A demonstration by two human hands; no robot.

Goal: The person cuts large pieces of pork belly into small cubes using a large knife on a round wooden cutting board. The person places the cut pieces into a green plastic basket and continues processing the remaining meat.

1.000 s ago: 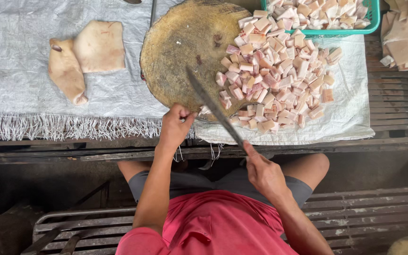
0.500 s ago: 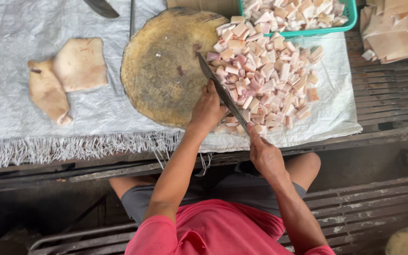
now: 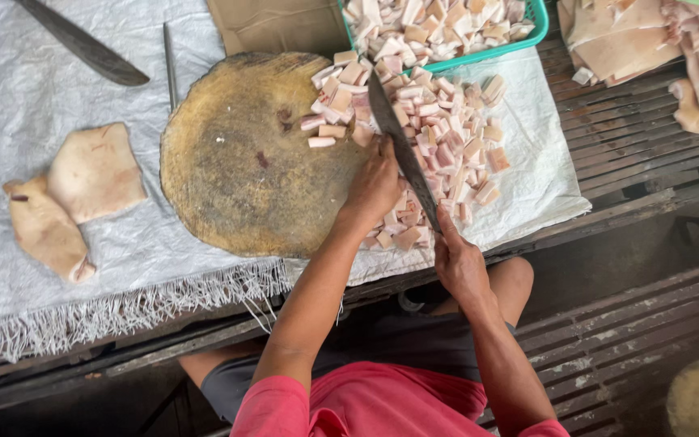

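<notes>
Your right hand (image 3: 459, 263) fingers wrap the cleaver (image 3: 402, 150) handle; left hand (image 3: 375, 184) curls loosely over soft, likely slippery meat cubes (image 3: 446, 137) beside the blade. Scoop, don't pinch.

Looks like a market stall or backyard meat-prep spot, not a proper kitchen: a slatted wooden bench (image 3: 633, 137) covered with a white woven sack (image 3: 34, 89), a worn round chopping block (image 3: 244, 154), heaps of cubed pork fat (image 3: 446, 129) and a green plastic basket (image 3: 527, 28).
</notes>
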